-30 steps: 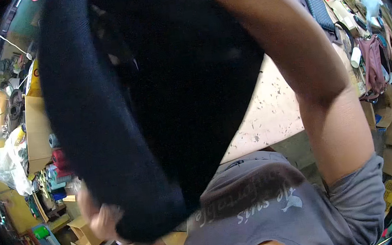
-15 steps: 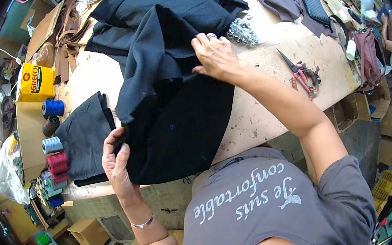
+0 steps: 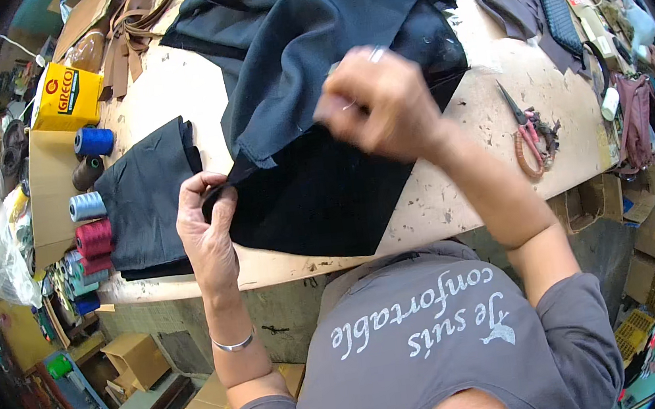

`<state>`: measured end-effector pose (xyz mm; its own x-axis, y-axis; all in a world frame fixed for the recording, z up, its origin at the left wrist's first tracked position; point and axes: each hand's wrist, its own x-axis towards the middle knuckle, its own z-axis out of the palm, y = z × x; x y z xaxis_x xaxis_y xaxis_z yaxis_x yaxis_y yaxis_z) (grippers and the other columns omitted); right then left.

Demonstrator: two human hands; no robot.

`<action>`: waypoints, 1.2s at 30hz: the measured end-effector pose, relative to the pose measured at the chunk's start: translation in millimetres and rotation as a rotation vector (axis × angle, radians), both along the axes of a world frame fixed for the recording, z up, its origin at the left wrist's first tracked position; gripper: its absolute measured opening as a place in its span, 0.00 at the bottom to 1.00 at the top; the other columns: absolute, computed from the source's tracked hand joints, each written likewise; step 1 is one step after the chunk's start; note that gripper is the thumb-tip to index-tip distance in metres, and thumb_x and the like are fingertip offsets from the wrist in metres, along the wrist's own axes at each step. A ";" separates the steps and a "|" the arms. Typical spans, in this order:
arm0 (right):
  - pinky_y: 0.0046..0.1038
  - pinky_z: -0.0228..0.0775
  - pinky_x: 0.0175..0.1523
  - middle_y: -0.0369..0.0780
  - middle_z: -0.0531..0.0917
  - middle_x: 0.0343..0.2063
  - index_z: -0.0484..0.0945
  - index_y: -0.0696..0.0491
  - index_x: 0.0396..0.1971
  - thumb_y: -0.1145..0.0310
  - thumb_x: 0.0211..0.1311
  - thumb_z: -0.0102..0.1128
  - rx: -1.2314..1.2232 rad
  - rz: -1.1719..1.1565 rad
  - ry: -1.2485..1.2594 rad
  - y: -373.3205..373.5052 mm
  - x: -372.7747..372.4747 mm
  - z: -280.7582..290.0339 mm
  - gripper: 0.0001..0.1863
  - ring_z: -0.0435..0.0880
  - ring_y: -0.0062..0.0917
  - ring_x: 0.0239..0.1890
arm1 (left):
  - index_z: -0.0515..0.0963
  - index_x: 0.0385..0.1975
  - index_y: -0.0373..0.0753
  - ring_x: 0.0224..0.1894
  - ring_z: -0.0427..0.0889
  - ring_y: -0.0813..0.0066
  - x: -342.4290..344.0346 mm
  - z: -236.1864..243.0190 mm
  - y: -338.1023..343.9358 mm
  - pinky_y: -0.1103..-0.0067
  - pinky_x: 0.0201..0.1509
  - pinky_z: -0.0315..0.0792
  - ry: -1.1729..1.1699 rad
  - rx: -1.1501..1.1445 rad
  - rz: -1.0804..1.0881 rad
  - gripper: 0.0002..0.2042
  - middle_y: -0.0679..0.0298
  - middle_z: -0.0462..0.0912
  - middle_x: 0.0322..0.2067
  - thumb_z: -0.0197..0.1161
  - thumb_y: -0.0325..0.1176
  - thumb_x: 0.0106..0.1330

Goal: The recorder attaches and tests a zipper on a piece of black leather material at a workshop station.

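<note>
Your left hand (image 3: 209, 231) pinches the black cloth (image 3: 327, 204) at its left edge, thumb against fingers. The cloth spreads between and beyond your hands, its long axis running away from your body. Your right hand (image 3: 387, 106), blurred, curls over it; I cannot tell whether it grips. Scissors (image 3: 526, 134) lie right of that hand.

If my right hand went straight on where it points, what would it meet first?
Likely the black cloth just ahead of your right hand, though its blur leaves depth hard to judge.
</note>
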<state>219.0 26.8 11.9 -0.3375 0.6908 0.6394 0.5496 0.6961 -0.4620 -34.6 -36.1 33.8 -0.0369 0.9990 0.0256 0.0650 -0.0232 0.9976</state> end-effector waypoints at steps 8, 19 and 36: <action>0.30 0.62 0.42 0.37 0.78 0.25 0.77 0.52 0.29 0.72 0.49 0.57 0.208 -0.067 0.081 16.4 -40.7 8.1 0.05 0.76 0.26 0.31 | 0.75 0.38 0.36 0.44 0.75 0.71 14.3 17.8 7.5 0.79 0.49 0.67 0.646 0.105 -0.032 0.17 0.63 0.77 0.37 0.66 0.19 0.46; 0.31 0.69 0.34 0.44 0.78 0.20 0.76 0.56 0.25 0.65 0.55 0.53 -0.152 0.184 0.003 53.9 -44.2 46.4 0.09 0.78 0.33 0.24 | 0.73 0.37 0.33 0.30 0.69 0.85 37.3 26.4 15.3 0.90 0.37 0.64 -0.029 0.115 -0.211 0.11 0.69 0.74 0.30 0.51 0.18 0.54; 0.30 0.68 0.33 0.44 0.73 0.26 0.71 0.60 0.32 0.71 0.53 0.60 -0.363 0.289 0.374 -29.2 -50.9 6.1 0.10 0.77 0.35 0.29 | 0.66 0.30 0.35 0.32 0.74 0.84 45.3 30.6 35.7 0.87 0.38 0.70 0.281 0.563 -0.222 0.11 0.54 0.70 0.48 0.60 0.16 0.51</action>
<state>168.1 -2.4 18.0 -0.3418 0.8014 0.4908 0.1160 0.5542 -0.8243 10.8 -0.4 64.4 0.2525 0.8133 0.5242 0.2544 -0.5785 0.7750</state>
